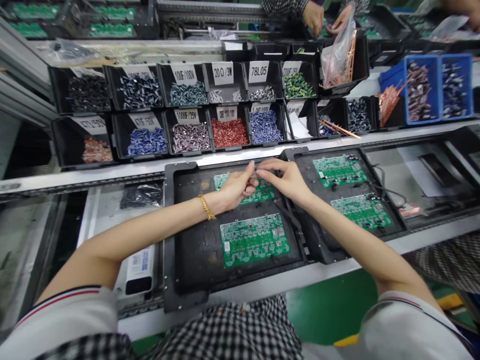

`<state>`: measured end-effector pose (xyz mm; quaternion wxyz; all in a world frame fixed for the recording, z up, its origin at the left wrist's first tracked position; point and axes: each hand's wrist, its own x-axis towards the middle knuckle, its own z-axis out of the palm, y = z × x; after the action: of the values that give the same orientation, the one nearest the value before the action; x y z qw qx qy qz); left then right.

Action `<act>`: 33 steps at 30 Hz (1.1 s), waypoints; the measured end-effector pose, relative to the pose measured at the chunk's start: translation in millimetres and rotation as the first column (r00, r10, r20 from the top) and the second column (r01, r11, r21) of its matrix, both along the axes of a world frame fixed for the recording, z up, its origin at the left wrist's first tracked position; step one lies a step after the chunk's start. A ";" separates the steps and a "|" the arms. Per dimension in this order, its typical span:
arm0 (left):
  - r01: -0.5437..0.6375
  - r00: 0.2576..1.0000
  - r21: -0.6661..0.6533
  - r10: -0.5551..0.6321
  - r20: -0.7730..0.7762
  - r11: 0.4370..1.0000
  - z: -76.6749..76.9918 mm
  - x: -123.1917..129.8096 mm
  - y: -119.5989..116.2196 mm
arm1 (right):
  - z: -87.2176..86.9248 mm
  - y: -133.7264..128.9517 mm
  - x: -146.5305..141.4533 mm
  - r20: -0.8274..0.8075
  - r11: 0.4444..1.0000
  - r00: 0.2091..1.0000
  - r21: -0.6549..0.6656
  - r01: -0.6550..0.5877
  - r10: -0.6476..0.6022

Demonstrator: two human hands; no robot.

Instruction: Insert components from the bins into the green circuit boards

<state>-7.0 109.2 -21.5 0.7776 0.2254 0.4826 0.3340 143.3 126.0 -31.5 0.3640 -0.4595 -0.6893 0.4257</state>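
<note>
My left hand (239,188) and my right hand (284,178) meet above the upper green circuit board (265,192), partly covering it. Both are closed, with the fingertips pinched together where they come close. Whatever sits between the fingers is too small to name. Below them a second green circuit board (255,240) lies flat in the same black tray (195,250). A gold bracelet (206,207) circles my left wrist.
Parts bins line the back, including red capacitors (229,133) and blue ones (266,126). To the right, another black tray (318,225) carries two circuit boards. Blue bins (423,117) stand far right. A co-worker's hands (313,18) work across the line.
</note>
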 end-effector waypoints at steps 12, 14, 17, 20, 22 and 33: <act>-0.199 0.978 0.027 0.198 0.060 0.980 13.7 -1.6 -5.3 | 6.8 0.1 -14.7 -0.046 0.983 0.988 0.103 0.155 -0.151; -0.260 0.963 -0.070 0.263 0.051 0.963 11.1 -8.8 -5.1 | 3.4 15.5 -1.1 0.089 0.986 0.990 0.138 0.095 -0.108; -0.272 0.959 -0.184 0.282 0.030 0.944 8.3 -15.4 -10.7 | -6.5 38.2 16.7 0.365 0.987 0.931 0.152 -0.046 -0.013; -0.185 0.980 -0.187 0.195 0.040 0.965 8.8 -16.2 -25.4 | -15.8 49.6 21.8 0.554 0.985 0.832 0.132 -0.114 0.022; -0.116 0.992 -0.168 0.124 0.037 0.979 9.6 -16.2 -36.0 | -18.9 50.9 20.1 0.605 0.984 0.796 0.132 -0.121 0.016; -0.007 1.000 -0.155 0.005 -0.017 0.988 3.4 -21.9 -43.2 | -24.1 49.7 18.3 0.658 0.969 0.753 0.193 -0.151 -0.014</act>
<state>-28.9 66.0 -18.1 0.7879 0.1653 0.5142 0.2959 161.6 175.7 -55.6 0.1355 -0.5073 -0.8346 0.1667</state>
